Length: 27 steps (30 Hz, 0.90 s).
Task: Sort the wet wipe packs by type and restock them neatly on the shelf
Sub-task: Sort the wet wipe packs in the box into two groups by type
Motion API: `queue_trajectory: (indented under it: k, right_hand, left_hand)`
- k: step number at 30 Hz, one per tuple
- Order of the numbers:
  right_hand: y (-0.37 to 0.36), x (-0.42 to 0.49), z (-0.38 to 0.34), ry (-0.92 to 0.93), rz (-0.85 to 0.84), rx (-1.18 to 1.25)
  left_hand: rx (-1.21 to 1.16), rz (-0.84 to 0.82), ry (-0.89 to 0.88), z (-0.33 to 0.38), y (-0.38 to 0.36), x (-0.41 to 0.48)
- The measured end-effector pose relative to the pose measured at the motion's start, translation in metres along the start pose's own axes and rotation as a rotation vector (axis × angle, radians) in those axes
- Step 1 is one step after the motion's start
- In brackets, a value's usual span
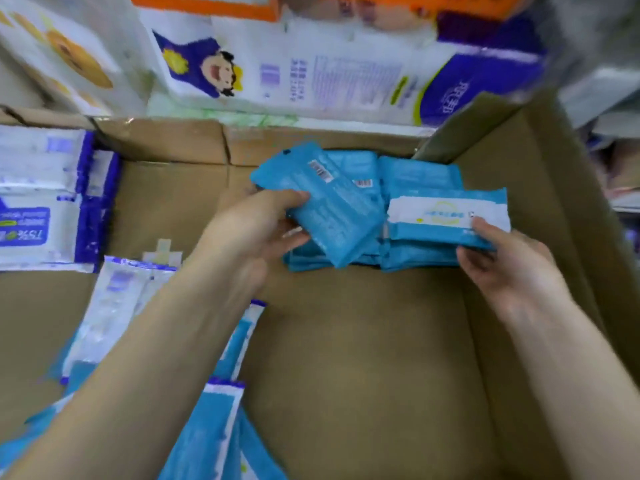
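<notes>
Inside a large cardboard box (363,341), several light-blue wipe packs are stacked at the far side. My left hand (259,230) grips one blue pack (322,199), tilted with its barcode side up, above the left stack. My right hand (502,261) pinches the near edge of a blue pack with a white label (446,216) on top of the right stack. White-and-purple wipe packs (41,202) lie at the far left. More blue and white packs (207,427) lie loose at the lower left, partly hidden by my left forearm.
Big printed packages (311,64) of paper goods stand behind the box. The box's right flap (554,202) rises steeply beside my right hand. A second cardboard edge (156,140) borders the far left side. The image is motion-blurred.
</notes>
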State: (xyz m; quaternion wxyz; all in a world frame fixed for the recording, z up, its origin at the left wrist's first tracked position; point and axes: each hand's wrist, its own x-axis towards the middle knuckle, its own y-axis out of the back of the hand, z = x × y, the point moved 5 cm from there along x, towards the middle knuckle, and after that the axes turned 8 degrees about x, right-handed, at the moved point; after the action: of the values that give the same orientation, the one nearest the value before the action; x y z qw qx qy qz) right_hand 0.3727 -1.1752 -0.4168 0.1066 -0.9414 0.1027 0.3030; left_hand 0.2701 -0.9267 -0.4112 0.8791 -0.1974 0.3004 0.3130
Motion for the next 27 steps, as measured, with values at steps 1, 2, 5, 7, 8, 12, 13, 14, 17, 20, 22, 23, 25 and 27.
queue_trajectory:
  k: [1,2,5,7,8,12,13,14,17,20,22,23,25,27]
  right_hand:
    - [0.002,0.008,0.0,0.0,0.021,0.006]
    - [0.002,0.015,0.002,-0.012,0.036,0.025]
    - [-0.008,0.033,0.006,-0.067,0.034,0.144]
    - [-0.018,0.042,0.006,-0.068,0.028,0.196]
    - [-0.023,0.046,0.005,-0.058,0.03,0.203]
    - [-0.036,0.056,0.003,0.041,0.023,0.102]
    - [-0.038,0.058,0.004,0.089,0.027,0.046]
    - [-0.039,0.061,0.005,0.149,0.037,-0.024]
    - [-0.04,0.069,0.001,0.409,0.107,-0.336]
    - [-0.045,0.065,-0.006,0.664,0.145,-0.678]
    - [-0.05,0.058,-0.006,0.792,0.119,-0.844]
    - [-0.053,0.054,-0.005,0.86,0.112,-0.927]
    - [-0.056,0.051,-0.001,0.949,0.061,-1.071]
    - [-0.058,0.054,0.006,0.89,-0.067,-1.169]
  left_hand:
    - [-0.033,-0.007,0.032,-0.005,-0.009,0.004]
    - [-0.074,-0.011,0.056,-0.008,-0.015,0.008]
    - [-0.199,-0.03,0.075,-0.008,-0.027,0.029]
    - [-0.25,-0.025,0.06,-0.005,-0.031,0.046]
    - [-0.239,-0.008,0.039,-0.004,-0.034,0.053]
    - [-0.17,0.097,-0.03,-0.006,-0.045,0.074]
    - [-0.143,0.116,-0.038,-0.008,-0.046,0.078]
    - [-0.079,0.149,-0.056,-0.01,-0.044,0.083]
    - [0.433,0.29,-0.188,-0.004,-0.031,0.09]
    - [1.069,0.401,-0.263,0.008,-0.025,0.084]
    - [1.26,0.452,-0.319,0.014,-0.024,0.081]
    - [1.299,0.466,-0.394,0.017,-0.025,0.078]
    - [1.316,0.431,-0.596,0.02,-0.03,0.076]
    - [1.288,0.302,-0.704,0.017,-0.035,0.076]
